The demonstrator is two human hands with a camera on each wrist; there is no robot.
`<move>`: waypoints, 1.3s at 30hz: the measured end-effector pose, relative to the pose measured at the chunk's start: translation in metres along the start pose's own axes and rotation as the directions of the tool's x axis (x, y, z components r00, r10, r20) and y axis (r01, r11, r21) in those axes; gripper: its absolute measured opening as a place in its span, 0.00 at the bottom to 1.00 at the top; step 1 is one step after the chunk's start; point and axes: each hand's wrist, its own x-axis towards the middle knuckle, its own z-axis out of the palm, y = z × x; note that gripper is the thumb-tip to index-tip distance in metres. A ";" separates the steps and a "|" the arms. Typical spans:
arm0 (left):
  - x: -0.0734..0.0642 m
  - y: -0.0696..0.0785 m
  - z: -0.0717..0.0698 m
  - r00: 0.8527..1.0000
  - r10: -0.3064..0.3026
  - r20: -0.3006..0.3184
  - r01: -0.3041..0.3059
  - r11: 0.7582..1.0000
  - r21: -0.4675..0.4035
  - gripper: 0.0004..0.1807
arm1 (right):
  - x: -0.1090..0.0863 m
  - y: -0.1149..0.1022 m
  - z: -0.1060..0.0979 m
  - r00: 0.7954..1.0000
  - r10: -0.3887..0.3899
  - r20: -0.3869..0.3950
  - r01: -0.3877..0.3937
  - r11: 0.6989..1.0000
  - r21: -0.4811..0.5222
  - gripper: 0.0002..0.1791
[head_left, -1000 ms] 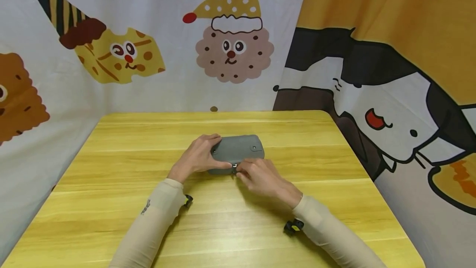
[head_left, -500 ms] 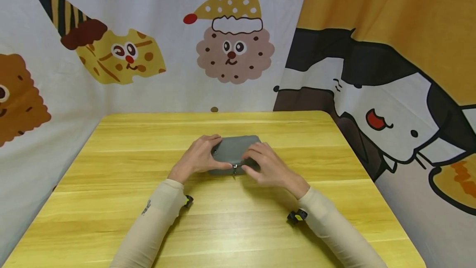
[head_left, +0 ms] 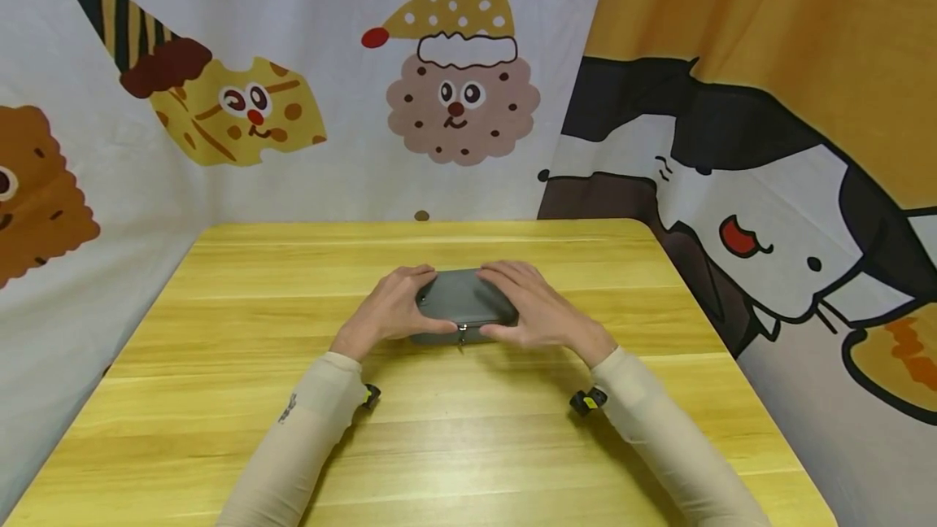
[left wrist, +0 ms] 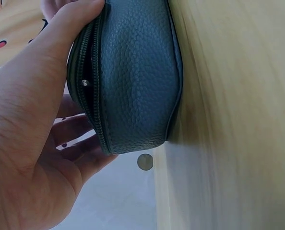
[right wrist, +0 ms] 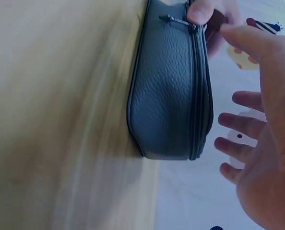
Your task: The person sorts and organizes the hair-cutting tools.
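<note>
A grey-blue leather zip pouch [head_left: 459, 293] lies on the wooden table, its zipped side facing the person. My left hand [head_left: 388, 307] grips its left end, thumb along the front edge and fingers at the far side. In the left wrist view the zipper [left wrist: 97, 79] is parted there, with a small metal stud [left wrist: 86, 83] in the gap. The zipper pull [right wrist: 173, 20] hangs right by the left thumb; to its right the teeth run together. My right hand [head_left: 540, 307] hovers around the right end, fingers spread and apart from the pouch in the right wrist view.
The light wooden table [head_left: 468, 446] extends on all sides of the pouch. Behind it hangs a white curtain [head_left: 293, 193] with cartoon prints, and an orange one with a cartoon cat covers the right. Both wrists carry small black cameras [head_left: 588, 402].
The right hand has let go near the zipper pull and moved right, opening out around the pouch's right end. The left hand and the pouch have hardly moved.
</note>
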 end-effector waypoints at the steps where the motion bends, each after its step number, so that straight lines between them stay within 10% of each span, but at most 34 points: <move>1: 0.000 0.000 0.000 1.000 0.001 -0.001 -0.001 1.000 -0.001 0.60 | 0.001 0.002 -0.001 1.000 0.009 0.022 -0.009 1.000 0.007 0.53; 15: -0.001 0.001 -0.001 1.000 -0.005 0.011 0.005 1.000 -0.003 0.60 | 0.018 0.017 -0.008 0.973 0.101 0.208 -0.103 0.995 -0.002 0.67; 39: 0.001 -0.001 0.000 1.000 -0.010 0.017 0.010 1.000 -0.012 0.59 | 0.032 0.021 0.000 0.963 0.120 0.243 -0.113 0.993 -0.039 0.66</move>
